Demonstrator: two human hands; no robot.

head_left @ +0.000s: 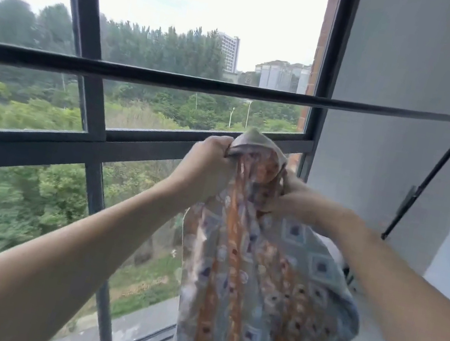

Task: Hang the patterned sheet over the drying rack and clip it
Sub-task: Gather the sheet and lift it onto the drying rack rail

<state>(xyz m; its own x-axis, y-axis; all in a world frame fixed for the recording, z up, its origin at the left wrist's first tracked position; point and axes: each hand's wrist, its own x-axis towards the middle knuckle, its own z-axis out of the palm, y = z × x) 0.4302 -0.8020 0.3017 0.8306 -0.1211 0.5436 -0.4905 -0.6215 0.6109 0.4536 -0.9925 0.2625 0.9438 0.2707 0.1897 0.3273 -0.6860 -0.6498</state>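
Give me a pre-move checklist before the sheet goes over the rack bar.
1. Left hand grip on the sheet: ok, fingers curled round the bunched top.
2. Right hand grip: ok, it holds the sheet, though partly hidden behind the cloth.
3. Sheet spread out for hanging: not ok, it is bunched and hangs in folds.
4. Rack bar free: ok, nothing hangs on the visible stretch.
5. Sheet raised above the bar: not ok, its top sits below the bar.
6. Clips at hand: cannot tell, none in view.
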